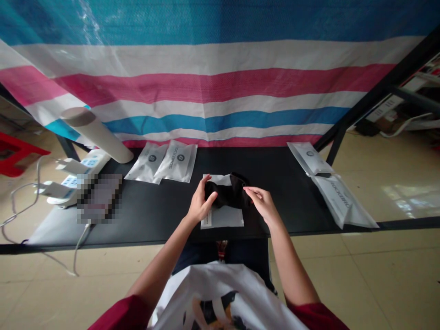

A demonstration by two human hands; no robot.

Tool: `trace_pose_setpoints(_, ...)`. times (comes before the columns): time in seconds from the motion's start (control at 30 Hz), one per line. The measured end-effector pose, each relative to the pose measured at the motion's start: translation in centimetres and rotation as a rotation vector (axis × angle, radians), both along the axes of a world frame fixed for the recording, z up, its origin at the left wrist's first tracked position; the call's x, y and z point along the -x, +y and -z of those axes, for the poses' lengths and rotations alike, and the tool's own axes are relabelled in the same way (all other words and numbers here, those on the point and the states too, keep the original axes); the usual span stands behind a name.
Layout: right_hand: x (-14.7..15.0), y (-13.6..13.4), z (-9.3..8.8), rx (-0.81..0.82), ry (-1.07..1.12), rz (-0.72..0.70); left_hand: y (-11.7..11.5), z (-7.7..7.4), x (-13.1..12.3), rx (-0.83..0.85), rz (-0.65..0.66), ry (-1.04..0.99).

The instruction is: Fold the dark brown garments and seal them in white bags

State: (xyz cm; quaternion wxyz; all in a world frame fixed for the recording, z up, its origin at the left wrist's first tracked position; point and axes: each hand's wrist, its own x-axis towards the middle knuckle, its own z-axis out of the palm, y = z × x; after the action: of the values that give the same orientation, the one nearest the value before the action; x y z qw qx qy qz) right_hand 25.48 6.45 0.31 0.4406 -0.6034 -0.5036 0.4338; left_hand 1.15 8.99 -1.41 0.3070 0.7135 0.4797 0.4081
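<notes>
A folded black fabric item (225, 194) is held over a white plastic pouch (228, 219) lying on the black table. My left hand (201, 201) wraps the item's left end, thumb in front and fingers behind. At its right edge, my right hand (261, 201) pinches the fabric between thumb and fingertips. The upper right part of the cloth stands up in a loop. Its exact kind cannot be made out. Most of the pouch's middle is hidden beneath the cloth.
Printed white packets lie at the back left (177, 161) and right (338, 197) of the table (271, 169). A white cylinder (103, 137), a power strip (80, 176) and a blurred phone (101, 199) with a cable occupy the left end. Striped sheeting (213, 87) hangs behind.
</notes>
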Motion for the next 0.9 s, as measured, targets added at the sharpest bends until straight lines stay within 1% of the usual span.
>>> trace_pose_setpoints(0.07, -0.4, 0.1, 0.4, 0.026, 0.001, 0.004, -0.2, -0.3, 1.1, 0.021, 0.004, 0.016)
trace_pose_setpoints(0.13, -0.8, 0.3, 0.8, 0.023, -0.014, 0.015, -0.3, -0.1, 1.8, 0.045, -0.026, -0.003)
trace_pose_setpoints(0.23, -1.0, 0.4, 1.5, -0.023, -0.051, 0.044, 0.1, 0.8, 2.5, 0.075, -0.127, -0.113)
trace_pose_setpoints(0.3, -1.0, 0.4, 2.1, 0.0, -0.057, 0.05, 0.5, 1.2, 2.8, 0.088, -0.203, -0.144)
trace_pose_setpoints(0.33, -1.0, 0.5, 2.3, 0.029, -0.056, 0.046, 0.7, 1.2, 2.9, 0.09, -0.224, -0.126)
trace_pose_setpoints(0.4, -1.0, 0.5, 2.6, 0.083, -0.066, 0.031, 1.0, 1.2, 3.1, 0.085, -0.234, -0.036)
trace_pose_setpoints(0.47, -1.2, 0.6, 2.8, 0.087, -0.128, 0.027, 0.9, 0.9, 3.2, 0.08, -0.222, 0.082)
trace_pose_setpoints(0.57, -1.7, 0.9, 2.6, 0.034, -0.329, 0.033, 0.6, 0.8, 3.4, 0.041, -0.21, 0.287)
trace_pose_setpoints(0.67, -2.2, 1.2, 2.4, 0.001, -0.516, 0.012, 0.6, 1.1, 3.7, -0.017, -0.179, 0.467)
trace_pose_setpoints(0.77, -2.4, 1.4, 2.5, -0.031, -0.585, -0.018, 1.1, 1.5, 4.0, -0.053, -0.15, 0.531)
trace_pose_setpoints(0.9, -2.2, 1.6, 2.8, -0.113, -0.629, 0.043, 1.8, 1.6, 4.1, -0.071, -0.153, 0.531)
